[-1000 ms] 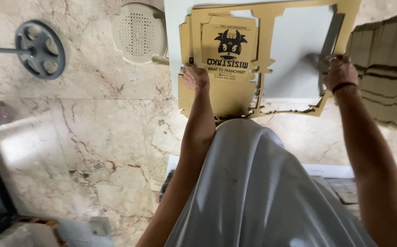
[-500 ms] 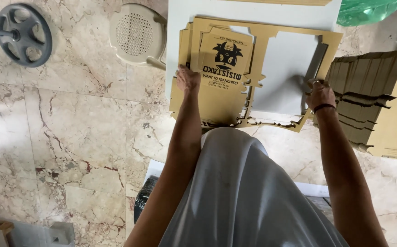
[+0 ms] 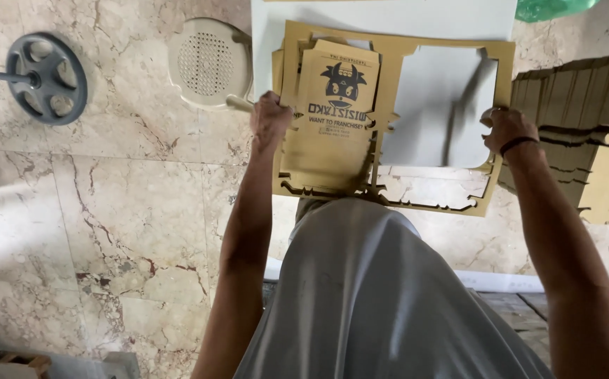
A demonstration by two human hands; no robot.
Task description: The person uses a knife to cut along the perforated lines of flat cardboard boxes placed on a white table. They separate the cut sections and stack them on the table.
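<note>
1. Head view, largest first: a marble floor (image 3: pixel 108 231) of cream stone with brown veins fills the left and lower part of the scene, and the person's grey shirt (image 3: pixel 382 295) fills the bottom centre.
2. A white board (image 3: pixel 389 17) lies at the top, under the work.
3. A die-cut cardboard sheet (image 3: pixel 501 63) is held flat over that board and the floor. It has two panels. The right one is already an open window with pale surface showing through, so that piece appears to be out. The left panel (image 3: pixel 336 119), printed with a cartoon animal head, sits in its frame, so by the look of it about half the punching-out is done.
4. A stack of brown cardboard (image 3: pixel 585 133) with jagged edges lies to the right, just beside the sheet.
5. A round cream vented cover (image 3: pixel 210 63) lies on the floor left of the sheet, and a grey spoked wheel (image 3: pixel 48 78) on a rod sits well apart at far left.
6. The left hand (image 3: pixel 271 121) is closed on the sheet's left edge, fingers curled under it.
7. The right hand (image 3: pixel 506 130), a dark band at its wrist, grips the sheet's right edge with fingers wrapped around the frame.
</note>
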